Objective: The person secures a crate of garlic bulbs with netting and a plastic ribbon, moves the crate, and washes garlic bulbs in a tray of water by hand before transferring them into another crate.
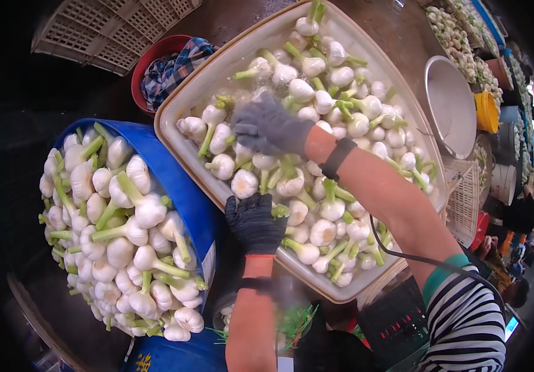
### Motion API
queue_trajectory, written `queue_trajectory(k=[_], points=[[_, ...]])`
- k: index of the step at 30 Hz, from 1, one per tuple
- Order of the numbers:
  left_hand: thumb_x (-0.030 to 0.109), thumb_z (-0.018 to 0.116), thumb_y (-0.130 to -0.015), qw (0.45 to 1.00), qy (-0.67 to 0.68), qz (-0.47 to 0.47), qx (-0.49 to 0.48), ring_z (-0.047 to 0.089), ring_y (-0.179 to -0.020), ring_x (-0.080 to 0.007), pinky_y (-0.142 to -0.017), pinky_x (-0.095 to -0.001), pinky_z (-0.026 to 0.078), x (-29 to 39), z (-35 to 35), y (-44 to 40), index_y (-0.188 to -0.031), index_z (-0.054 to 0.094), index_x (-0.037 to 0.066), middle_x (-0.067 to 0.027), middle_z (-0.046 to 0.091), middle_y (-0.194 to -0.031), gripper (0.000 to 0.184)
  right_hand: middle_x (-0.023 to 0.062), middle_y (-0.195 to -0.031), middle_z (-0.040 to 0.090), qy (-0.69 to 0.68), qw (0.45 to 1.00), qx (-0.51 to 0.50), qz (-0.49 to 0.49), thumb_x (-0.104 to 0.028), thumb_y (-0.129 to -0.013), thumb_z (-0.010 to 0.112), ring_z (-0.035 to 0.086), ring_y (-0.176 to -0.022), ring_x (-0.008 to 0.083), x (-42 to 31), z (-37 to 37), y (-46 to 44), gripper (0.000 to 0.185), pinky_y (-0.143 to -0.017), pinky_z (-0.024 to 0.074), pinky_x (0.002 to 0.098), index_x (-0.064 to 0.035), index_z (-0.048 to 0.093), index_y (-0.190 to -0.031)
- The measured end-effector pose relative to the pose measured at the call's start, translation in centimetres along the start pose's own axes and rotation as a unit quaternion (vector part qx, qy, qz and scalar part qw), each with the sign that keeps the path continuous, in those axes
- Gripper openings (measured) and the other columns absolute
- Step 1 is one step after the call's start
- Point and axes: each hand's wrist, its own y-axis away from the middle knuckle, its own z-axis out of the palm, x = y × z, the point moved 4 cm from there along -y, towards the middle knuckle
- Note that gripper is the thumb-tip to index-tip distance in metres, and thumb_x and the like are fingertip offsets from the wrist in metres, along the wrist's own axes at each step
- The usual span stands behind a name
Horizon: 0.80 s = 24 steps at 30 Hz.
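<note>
My left hand (pixel 256 224), in a dark glove, is at the near edge of a white tub (pixel 183 177) with its fingers curled. A cut green stem shows beside the fingers; what they hold, if anything, is hidden. A garlic bulb (pixel 244 184) lies just beyond them. My right hand (pixel 270 127), in a grey glove, is over the garlic at the tub's left side, its fingers smeared by motion. Splashing water shows around it. Many white garlic bulbs (pixel 358 126) with short green stems fill the tub.
Left of the tub, a blue barrel (pixel 180 186) is heaped with garlic. Behind it stand a red basin (pixel 140 77) holding checked cloth and a pale plastic crate (pixel 106 31). A metal basin (pixel 450 105) and a yellow bucket (pixel 485 111) are at right. A dark cable hangs by my right arm.
</note>
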Motion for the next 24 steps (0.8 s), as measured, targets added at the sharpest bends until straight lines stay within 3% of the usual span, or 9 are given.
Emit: queue_trajectory(k=[2,3,5,7,8,11,16,23,24], points=[[0.040,0.065,-0.068,1.000,-0.021,-0.006,-0.020,0.058,-0.086,-0.0249,-0.101,-0.0479,0.029,0.2,-0.3,-0.1,-0.085,0.067,0.015,-0.0062,0.064,-0.086,0.030,0.0108,-0.093,0.066,0.051,0.988,0.118,-0.088,-0.035,-0.085,0.056,0.062,-0.089,0.0284,-0.7,1.0,1.4,0.027,-0.080,0.0487,0.0402,-0.0122,0.067,-0.093],[0.040,0.066,-0.068,1.000,-0.012,-0.001,-0.009,0.058,-0.086,-0.0247,-0.101,-0.0478,0.029,0.2,-0.4,0.0,-0.085,0.067,0.015,-0.0060,0.064,-0.086,0.030,0.0095,-0.092,0.066,-0.110,0.991,0.067,0.040,-0.033,-0.086,0.056,0.062,-0.087,0.0241,-0.2,-0.2,0.8,0.026,-0.080,0.0483,0.0372,-0.0101,0.067,-0.095],[0.040,0.066,-0.066,1.000,0.004,0.004,0.009,0.058,-0.086,-0.0244,-0.102,-0.0476,0.029,-0.2,-0.4,0.3,-0.086,0.067,0.016,-0.0056,0.064,-0.087,0.031,0.0069,-0.090,0.066,-0.412,0.865,-0.051,0.282,-0.027,-0.088,0.057,0.061,-0.084,0.0153,1.0,-1.9,1.3,0.026,-0.078,0.0477,0.0312,-0.0057,0.067,-0.098],[0.039,0.067,-0.066,1.000,0.008,-0.003,0.000,0.058,-0.087,-0.0239,-0.102,-0.0475,0.028,-0.3,-0.1,0.3,-0.088,0.066,0.016,-0.0050,0.064,-0.089,0.032,0.0088,-0.083,0.066,-0.323,0.886,0.186,0.276,-0.024,-0.086,0.061,0.060,-0.070,0.0127,4.6,-4.6,2.2,0.025,-0.070,0.0479,0.0251,-0.0049,0.066,-0.100],[0.039,0.067,-0.066,1.000,0.006,-0.006,-0.012,0.058,-0.087,-0.0240,-0.102,-0.0475,0.029,-0.2,-0.3,0.2,-0.088,0.066,0.016,-0.0049,0.064,-0.089,0.032,0.0110,-0.088,0.067,-0.193,0.904,0.236,0.299,-0.028,-0.084,0.062,0.062,-0.075,0.0170,6.8,-6.4,2.3,0.030,-0.074,0.0485,0.0282,-0.0046,0.066,-0.102],[0.039,0.068,-0.065,0.999,0.010,-0.019,-0.045,0.058,-0.087,-0.0242,-0.101,-0.0477,0.029,-0.1,-0.4,-0.2,-0.089,0.066,0.016,-0.0046,0.063,-0.090,0.033,0.0178,-0.100,0.066,0.176,0.883,0.237,0.364,-0.042,-0.078,0.064,0.063,-0.092,0.0320,14.8,-9.4,1.7,0.048,-0.084,0.0476,0.0387,-0.0049,0.063,-0.109],[0.038,0.067,-0.069,0.999,0.035,-0.001,0.010,0.058,-0.086,-0.0239,-0.097,-0.0492,0.031,-0.5,-0.3,0.1,-0.088,0.065,0.016,-0.0038,0.063,-0.088,0.029,0.0199,-0.107,0.063,0.177,0.877,-0.043,0.444,-0.045,-0.080,0.058,0.059,-0.101,0.0373,18.1,-8.8,-1.9,0.048,-0.088,0.0454,0.0443,-0.0069,0.063,-0.108],[0.033,0.068,-0.071,0.995,0.072,-0.009,0.070,0.058,-0.087,-0.0239,-0.096,-0.0482,0.032,-0.9,0.2,0.5,-0.087,0.064,0.015,-0.0038,0.062,-0.087,0.025,0.0175,-0.094,0.067,0.187,0.898,0.020,0.397,-0.041,-0.080,0.059,0.062,-0.090,0.0344,20.4,-7.1,0.2,0.040,-0.078,0.0475,0.0412,-0.0059,0.068,-0.096],[0.033,0.068,-0.071,0.994,0.071,-0.010,0.082,0.058,-0.088,-0.0237,-0.096,-0.0477,0.032,-1.0,0.3,0.6,-0.087,0.063,0.015,-0.0037,0.062,-0.087,0.025,0.0127,-0.087,0.068,0.049,0.889,0.076,0.449,-0.042,-0.079,0.061,0.063,-0.080,0.0258,19.7,-7.5,1.6,0.040,-0.074,0.0473,0.0381,-0.0050,0.068,-0.091]])
